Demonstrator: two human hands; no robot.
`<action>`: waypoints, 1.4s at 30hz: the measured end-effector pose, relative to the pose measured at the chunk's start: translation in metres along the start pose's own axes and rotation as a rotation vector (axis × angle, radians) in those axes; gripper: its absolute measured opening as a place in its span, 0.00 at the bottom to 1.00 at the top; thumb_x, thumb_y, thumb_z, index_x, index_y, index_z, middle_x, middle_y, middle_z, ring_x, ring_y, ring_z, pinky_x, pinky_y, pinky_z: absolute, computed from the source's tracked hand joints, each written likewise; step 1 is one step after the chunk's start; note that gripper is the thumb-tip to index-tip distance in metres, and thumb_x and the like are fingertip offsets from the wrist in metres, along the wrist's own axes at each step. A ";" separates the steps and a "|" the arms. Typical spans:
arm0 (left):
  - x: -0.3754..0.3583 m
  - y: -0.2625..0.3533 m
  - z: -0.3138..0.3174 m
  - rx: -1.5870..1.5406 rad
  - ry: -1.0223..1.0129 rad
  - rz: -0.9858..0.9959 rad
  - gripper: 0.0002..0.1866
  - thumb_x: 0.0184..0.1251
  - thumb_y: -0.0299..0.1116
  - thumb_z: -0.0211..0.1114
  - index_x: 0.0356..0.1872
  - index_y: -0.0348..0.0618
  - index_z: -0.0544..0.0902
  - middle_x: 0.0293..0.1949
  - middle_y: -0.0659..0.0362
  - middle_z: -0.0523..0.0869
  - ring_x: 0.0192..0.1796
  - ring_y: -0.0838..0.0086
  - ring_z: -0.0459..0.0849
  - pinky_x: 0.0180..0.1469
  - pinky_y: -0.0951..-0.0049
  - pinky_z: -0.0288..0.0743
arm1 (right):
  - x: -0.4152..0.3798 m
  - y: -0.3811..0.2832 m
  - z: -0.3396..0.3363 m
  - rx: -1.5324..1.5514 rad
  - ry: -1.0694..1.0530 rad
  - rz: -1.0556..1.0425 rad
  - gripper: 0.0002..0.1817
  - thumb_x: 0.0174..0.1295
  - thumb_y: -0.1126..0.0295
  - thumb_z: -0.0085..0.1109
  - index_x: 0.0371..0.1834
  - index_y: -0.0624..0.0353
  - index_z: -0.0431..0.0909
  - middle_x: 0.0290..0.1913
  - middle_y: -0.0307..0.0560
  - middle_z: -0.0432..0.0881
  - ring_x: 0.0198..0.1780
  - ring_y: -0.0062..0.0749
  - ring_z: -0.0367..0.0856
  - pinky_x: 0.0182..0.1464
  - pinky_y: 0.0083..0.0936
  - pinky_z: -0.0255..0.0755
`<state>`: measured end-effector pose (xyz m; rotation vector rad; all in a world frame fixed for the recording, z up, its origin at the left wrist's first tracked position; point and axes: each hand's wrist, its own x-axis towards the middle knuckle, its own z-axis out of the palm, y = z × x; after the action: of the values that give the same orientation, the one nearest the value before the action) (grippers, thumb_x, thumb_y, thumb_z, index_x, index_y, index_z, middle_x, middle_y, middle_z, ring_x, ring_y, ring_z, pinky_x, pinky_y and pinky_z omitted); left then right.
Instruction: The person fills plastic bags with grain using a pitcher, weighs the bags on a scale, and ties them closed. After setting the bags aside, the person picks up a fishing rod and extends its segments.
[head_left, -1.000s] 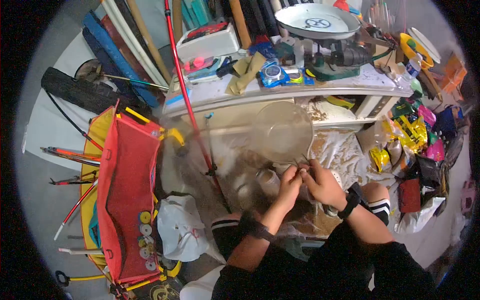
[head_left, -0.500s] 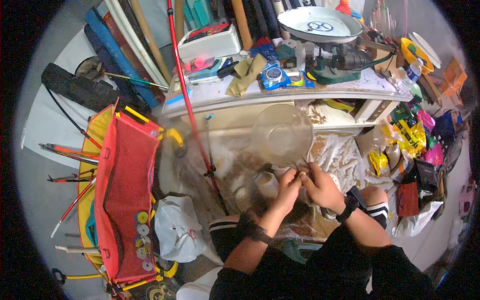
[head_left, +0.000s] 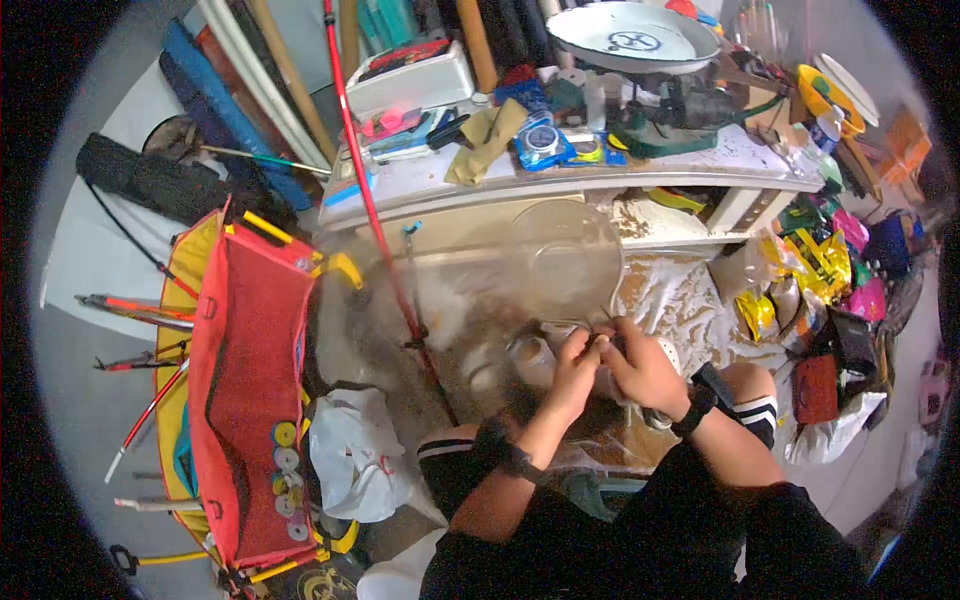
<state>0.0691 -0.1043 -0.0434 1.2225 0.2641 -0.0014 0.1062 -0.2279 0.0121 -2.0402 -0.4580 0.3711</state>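
Observation:
In the head view, my left hand and my right hand are close together above my lap. The fingers of both are closed at the near end of a round, see-through, thin-rimmed hoop, which looks like a fine net. It extends away from me toward the bench front and is blurred. Exactly how the fingers meet its end is hidden. Just left of my left hand, low down, stands a whitish open-topped tub. A red pole leans to the left of the hoop.
A cluttered white bench runs across the back, carrying a white enamel basin. At left is a long red bag beside a white plastic bag. Yellow packets and other clutter lie at right.
The hoop looks fainter and more blurred, its round end slightly higher. My hands stay together in nearly the same place. The whole view has shifted a little.

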 end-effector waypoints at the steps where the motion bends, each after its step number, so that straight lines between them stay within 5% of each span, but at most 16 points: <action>1: 0.000 0.002 0.000 -0.022 -0.005 -0.038 0.07 0.68 0.30 0.54 0.42 0.39 0.77 0.38 0.64 0.78 0.41 0.81 0.73 0.46 0.78 0.67 | 0.001 0.000 0.001 0.008 0.023 -0.041 0.17 0.64 0.63 0.50 0.46 0.67 0.65 0.31 0.69 0.77 0.37 0.63 0.77 0.37 0.44 0.70; 34: 0.001 0.005 0.006 -0.102 -0.016 -0.060 0.06 0.67 0.31 0.57 0.39 0.41 0.77 0.36 0.66 0.78 0.41 0.82 0.72 0.47 0.79 0.65 | 0.002 -0.005 -0.011 -0.084 -0.029 0.095 0.21 0.63 0.57 0.49 0.44 0.67 0.67 0.28 0.71 0.76 0.33 0.65 0.76 0.34 0.48 0.70; 36: 0.001 -0.002 0.003 -0.065 -0.007 -0.094 0.08 0.66 0.30 0.56 0.43 0.41 0.77 0.40 0.66 0.78 0.43 0.81 0.73 0.48 0.78 0.65 | 0.004 0.001 -0.013 -0.082 -0.015 0.038 0.20 0.63 0.58 0.50 0.45 0.67 0.68 0.29 0.68 0.78 0.30 0.58 0.79 0.33 0.42 0.72; 39: 0.003 -0.002 0.009 -0.156 -0.060 -0.101 0.09 0.65 0.29 0.53 0.43 0.40 0.77 0.37 0.65 0.77 0.39 0.82 0.73 0.44 0.78 0.68 | 0.008 0.011 -0.017 0.275 -0.089 0.235 0.19 0.62 0.59 0.54 0.46 0.67 0.70 0.27 0.48 0.80 0.26 0.29 0.78 0.30 0.27 0.72; 42: 0.007 -0.011 -0.001 0.054 -0.153 -0.037 0.13 0.66 0.34 0.54 0.48 0.42 0.77 0.44 0.65 0.79 0.47 0.79 0.74 0.49 0.76 0.67 | 0.011 0.035 -0.021 0.274 -0.071 0.107 0.21 0.62 0.60 0.55 0.48 0.69 0.71 0.29 0.46 0.80 0.29 0.24 0.78 0.32 0.23 0.71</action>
<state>0.0746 -0.1065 -0.0557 1.2645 0.1540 -0.1346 0.1310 -0.2547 -0.0095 -1.7928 -0.3224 0.5420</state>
